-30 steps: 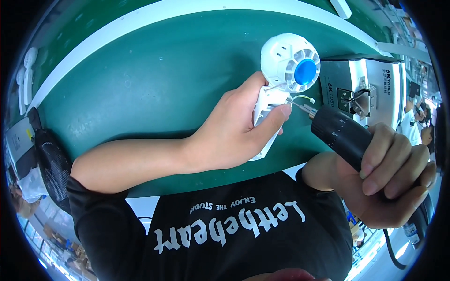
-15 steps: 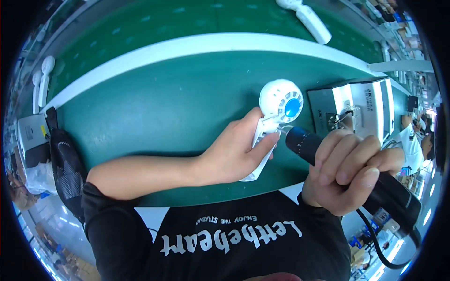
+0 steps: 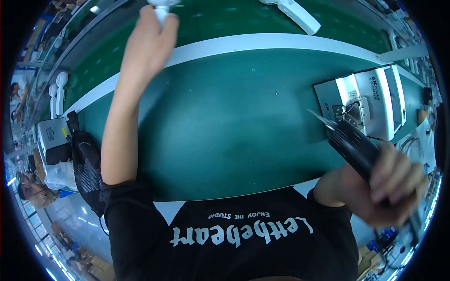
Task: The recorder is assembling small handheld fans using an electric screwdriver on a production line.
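Stretched out to the far left, my left hand (image 3: pixel 151 42) is closed on a white handheld fan (image 3: pixel 161 13) above the green conveyor belt (image 3: pixel 211 21). The fan's round head is cut off by the top edge of the picture. On the right, my right hand (image 3: pixel 391 187) grips a black electric screwdriver (image 3: pixel 354 146), somewhat smeared by motion. Its thin bit points up and left, apart from the screw feeder (image 3: pixel 382 100) beside it. Another white fan (image 3: pixel 300 16) lies on the belt, farther right than my left hand.
A white rail (image 3: pixel 234 43) runs between the green worktop (image 3: pixel 225 122) and the belt. Tiny screws dot the worktop. At the left stand a grey box (image 3: pixel 54 133) and a black mesh bag (image 3: pixel 86 161). Two white fans (image 3: pixel 60 91) lie beyond them.
My left hand has carried the fan from mid-worktop up and left to over the belt. The screwdriver has drawn back right and down, away from the fan.
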A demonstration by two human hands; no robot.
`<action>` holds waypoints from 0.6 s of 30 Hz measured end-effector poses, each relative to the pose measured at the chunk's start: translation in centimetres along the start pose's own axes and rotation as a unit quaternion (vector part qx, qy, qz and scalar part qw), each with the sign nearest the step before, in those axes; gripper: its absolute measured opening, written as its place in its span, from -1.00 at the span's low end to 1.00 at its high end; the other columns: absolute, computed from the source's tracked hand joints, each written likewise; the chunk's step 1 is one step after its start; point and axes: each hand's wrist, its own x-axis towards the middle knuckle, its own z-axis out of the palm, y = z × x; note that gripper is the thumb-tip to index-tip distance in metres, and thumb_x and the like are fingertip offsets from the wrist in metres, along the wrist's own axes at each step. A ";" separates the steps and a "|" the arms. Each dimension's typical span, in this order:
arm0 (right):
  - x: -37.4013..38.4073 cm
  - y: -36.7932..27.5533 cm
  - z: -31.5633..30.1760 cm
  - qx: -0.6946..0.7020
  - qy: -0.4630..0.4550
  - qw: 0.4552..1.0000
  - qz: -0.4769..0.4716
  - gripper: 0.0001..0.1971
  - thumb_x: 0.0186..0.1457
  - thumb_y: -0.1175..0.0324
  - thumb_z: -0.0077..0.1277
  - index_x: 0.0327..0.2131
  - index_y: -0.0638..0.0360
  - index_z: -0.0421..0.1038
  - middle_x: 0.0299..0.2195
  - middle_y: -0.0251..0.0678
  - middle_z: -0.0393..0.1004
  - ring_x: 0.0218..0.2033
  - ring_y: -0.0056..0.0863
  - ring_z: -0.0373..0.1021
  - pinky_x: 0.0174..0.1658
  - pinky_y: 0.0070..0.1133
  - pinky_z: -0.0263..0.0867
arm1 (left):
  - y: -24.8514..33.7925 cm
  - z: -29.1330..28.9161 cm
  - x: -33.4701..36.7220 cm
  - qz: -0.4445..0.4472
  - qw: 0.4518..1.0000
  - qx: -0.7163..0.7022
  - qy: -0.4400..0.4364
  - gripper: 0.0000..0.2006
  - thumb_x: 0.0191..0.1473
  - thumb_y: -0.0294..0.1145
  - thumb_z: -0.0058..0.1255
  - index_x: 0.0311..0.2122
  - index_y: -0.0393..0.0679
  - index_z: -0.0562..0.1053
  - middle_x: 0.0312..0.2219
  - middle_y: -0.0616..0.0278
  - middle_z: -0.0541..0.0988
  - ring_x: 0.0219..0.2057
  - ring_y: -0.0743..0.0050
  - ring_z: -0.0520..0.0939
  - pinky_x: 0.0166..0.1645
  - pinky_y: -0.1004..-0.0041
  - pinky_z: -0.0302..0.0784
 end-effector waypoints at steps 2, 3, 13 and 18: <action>-0.5 1.8 0.6 -0.056 0.020 0.994 0.092 -0.91 0.21 0.42 -0.14 -0.39 0.08 0.19 -0.60 -0.48 0.17 -0.69 -0.69 0.18 -0.57 -0.66 0.17 | -4.1 1.0 0.9 0.013 0.994 0.098 0.049 -0.49 0.19 -0.04 -0.11 0.06 -0.29 0.29 -0.17 -0.14 0.49 -0.16 -0.07 0.55 -0.10 0.17 0.44; -0.9 3.1 0.4 -0.051 0.020 0.994 0.096 -0.91 0.21 0.42 -0.14 -0.39 0.08 0.19 -0.60 -0.48 0.17 -0.69 -0.69 0.18 -0.57 -0.66 0.17 | -5.9 1.1 0.8 0.013 0.980 0.184 0.074 -0.55 0.17 -0.12 -0.06 0.00 -0.28 0.30 -0.22 -0.09 0.50 -0.21 -0.04 0.56 -0.14 0.18 0.45; -2.1 7.3 -0.3 -0.180 -0.049 0.978 0.098 -0.92 0.21 0.44 -0.15 -0.34 0.13 0.16 -0.62 -0.43 0.20 -0.77 -0.63 0.13 -0.67 -0.60 0.18 | -3.1 2.4 -0.1 0.263 0.884 0.277 0.271 -0.61 0.11 -0.19 0.04 -0.03 -0.22 0.40 -0.21 -0.06 0.48 -0.22 0.00 0.56 -0.17 0.23 0.49; -0.1 3.2 -0.1 -0.102 -0.005 0.994 0.041 -0.92 0.24 0.38 -0.20 -0.36 0.05 0.23 -0.60 -0.49 0.18 -0.70 -0.71 0.11 -0.49 -0.61 0.20 | 1.9 2.7 -2.6 0.255 0.957 -0.031 0.137 -0.71 -0.03 -0.52 0.08 -0.14 -0.24 0.42 -0.29 -0.03 0.42 -0.30 -0.06 0.51 -0.26 0.24 0.45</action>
